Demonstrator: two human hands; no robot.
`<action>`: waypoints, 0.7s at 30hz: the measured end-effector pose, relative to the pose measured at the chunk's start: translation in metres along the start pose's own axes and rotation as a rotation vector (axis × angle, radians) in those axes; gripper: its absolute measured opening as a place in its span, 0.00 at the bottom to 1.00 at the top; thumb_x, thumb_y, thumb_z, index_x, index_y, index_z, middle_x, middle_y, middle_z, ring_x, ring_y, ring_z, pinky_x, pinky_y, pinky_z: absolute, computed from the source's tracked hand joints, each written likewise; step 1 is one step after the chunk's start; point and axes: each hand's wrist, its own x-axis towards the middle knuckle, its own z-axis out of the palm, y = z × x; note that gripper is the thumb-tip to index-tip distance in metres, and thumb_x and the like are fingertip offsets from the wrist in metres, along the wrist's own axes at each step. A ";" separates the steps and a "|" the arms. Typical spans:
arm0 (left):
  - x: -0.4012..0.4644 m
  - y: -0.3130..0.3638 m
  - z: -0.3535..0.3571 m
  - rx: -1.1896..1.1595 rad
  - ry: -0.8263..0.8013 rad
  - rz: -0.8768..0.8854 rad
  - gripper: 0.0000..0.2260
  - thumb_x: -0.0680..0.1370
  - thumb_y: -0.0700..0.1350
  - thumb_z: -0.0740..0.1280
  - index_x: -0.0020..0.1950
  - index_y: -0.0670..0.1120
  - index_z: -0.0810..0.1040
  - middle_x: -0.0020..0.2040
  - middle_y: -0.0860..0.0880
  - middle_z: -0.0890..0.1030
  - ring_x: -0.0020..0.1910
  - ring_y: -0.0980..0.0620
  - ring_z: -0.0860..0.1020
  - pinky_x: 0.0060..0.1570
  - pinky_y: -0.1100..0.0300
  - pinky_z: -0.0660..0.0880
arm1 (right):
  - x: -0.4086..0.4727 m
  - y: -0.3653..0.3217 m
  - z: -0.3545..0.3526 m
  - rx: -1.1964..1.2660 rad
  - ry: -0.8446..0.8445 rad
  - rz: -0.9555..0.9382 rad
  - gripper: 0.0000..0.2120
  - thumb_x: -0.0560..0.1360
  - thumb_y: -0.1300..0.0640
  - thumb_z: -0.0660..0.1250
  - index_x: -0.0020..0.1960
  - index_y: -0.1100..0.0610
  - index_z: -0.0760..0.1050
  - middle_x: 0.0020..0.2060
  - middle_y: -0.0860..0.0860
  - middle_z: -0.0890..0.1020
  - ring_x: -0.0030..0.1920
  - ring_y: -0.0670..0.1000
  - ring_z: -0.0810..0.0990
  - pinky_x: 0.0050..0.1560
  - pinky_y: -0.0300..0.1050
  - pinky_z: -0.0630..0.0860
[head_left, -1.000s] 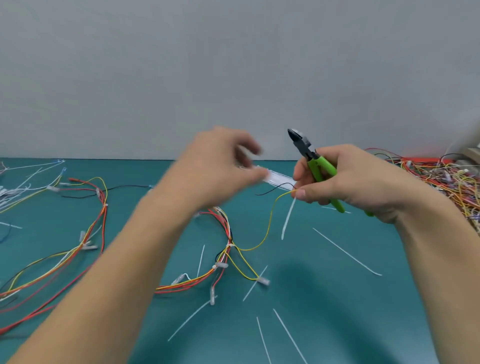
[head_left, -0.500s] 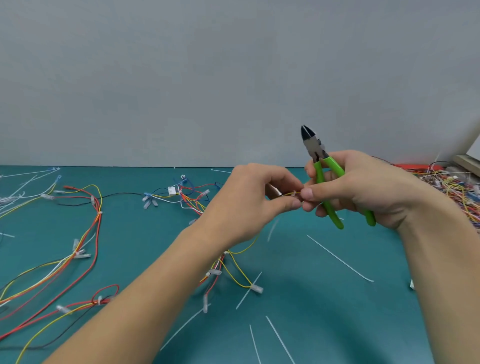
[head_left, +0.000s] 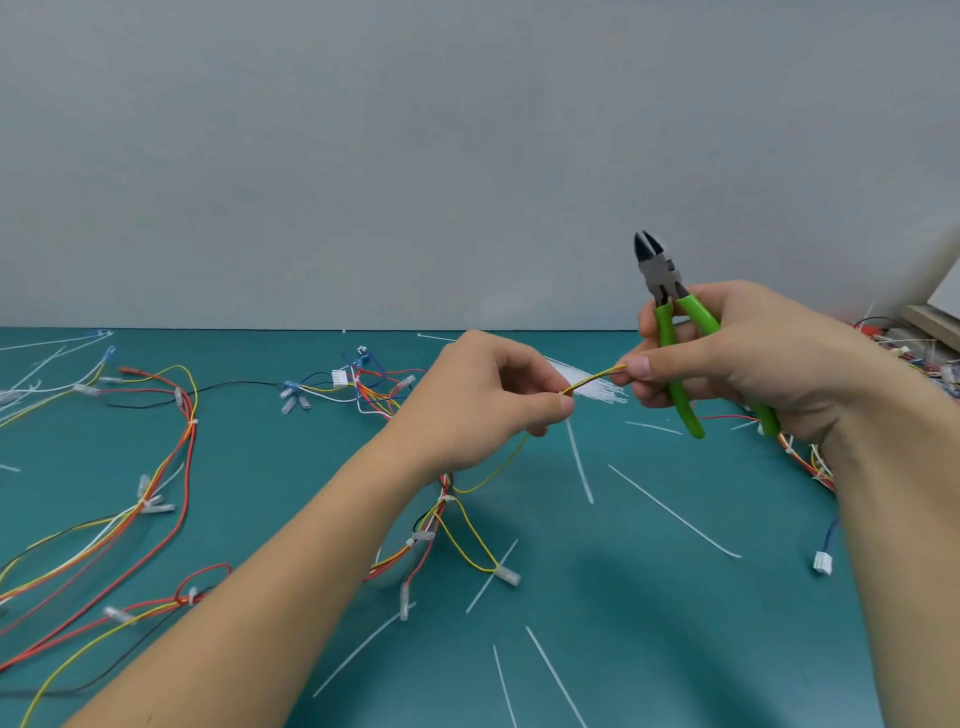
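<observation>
Teal mat (head_left: 675, 649) under a grey wall (head_left: 363, 156), strewn with ties (head_left: 674, 512); above it I hold a short run of yellow wire (head_left: 597, 378) taut between both hands, I judge to keep it straight and steady for the next tie or cut. My left hand (head_left: 483, 400) pinches the wire's near end between thumb and forefinger, with the harness (head_left: 447, 525) trailing from it down to the mat. My right hand (head_left: 753, 364) pinches the far end the same way while its other fingers curl round the green cutters (head_left: 670, 322), parked tips-up, clear of the work
</observation>
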 end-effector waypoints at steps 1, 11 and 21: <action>0.000 -0.001 -0.001 -0.058 -0.024 -0.034 0.01 0.76 0.43 0.76 0.44 0.47 0.86 0.39 0.49 0.87 0.39 0.50 0.87 0.40 0.66 0.77 | 0.000 0.001 -0.003 -0.006 0.021 -0.003 0.13 0.72 0.69 0.75 0.51 0.60 0.75 0.43 0.63 0.87 0.39 0.57 0.86 0.44 0.49 0.86; 0.002 -0.018 0.011 -0.221 -0.097 -0.133 0.04 0.79 0.38 0.72 0.48 0.39 0.86 0.40 0.46 0.87 0.37 0.50 0.84 0.46 0.65 0.80 | 0.005 0.014 -0.027 -0.136 0.165 0.061 0.12 0.72 0.69 0.76 0.50 0.60 0.76 0.40 0.60 0.87 0.35 0.54 0.85 0.46 0.53 0.85; 0.006 -0.029 0.021 -0.366 0.002 -0.329 0.08 0.84 0.41 0.66 0.49 0.40 0.84 0.35 0.52 0.83 0.31 0.55 0.78 0.40 0.65 0.77 | 0.013 0.004 0.012 -0.634 0.268 -0.183 0.10 0.71 0.63 0.74 0.44 0.51 0.76 0.36 0.45 0.85 0.32 0.45 0.79 0.28 0.39 0.72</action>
